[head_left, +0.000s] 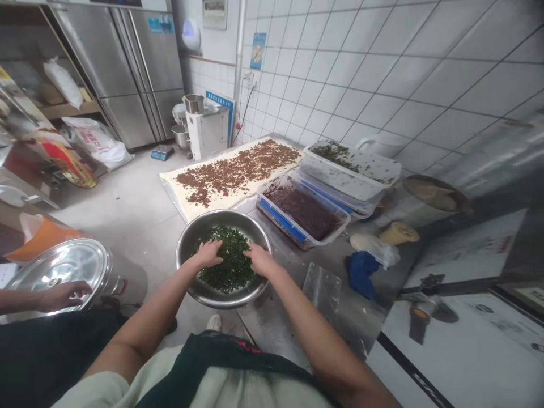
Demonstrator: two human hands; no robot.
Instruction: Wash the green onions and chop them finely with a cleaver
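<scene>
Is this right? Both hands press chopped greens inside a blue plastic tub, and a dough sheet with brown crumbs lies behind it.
Not quite. The head view shows the chopped greens in a round stainless steel bowl, not a blue plastic tub. The rest stands: the left hand and right hand press them, with the dough sheet behind.

Left hand (208, 254) and right hand (260, 259) pressed flat into chopped greens (227, 273) in steel bowl (223, 220) on steel tabletop (276, 334). Plastic tub (297, 224) of dark paste placed just right; dough sheet (225, 198) with brown crumbles (238, 167) beyond.
</scene>
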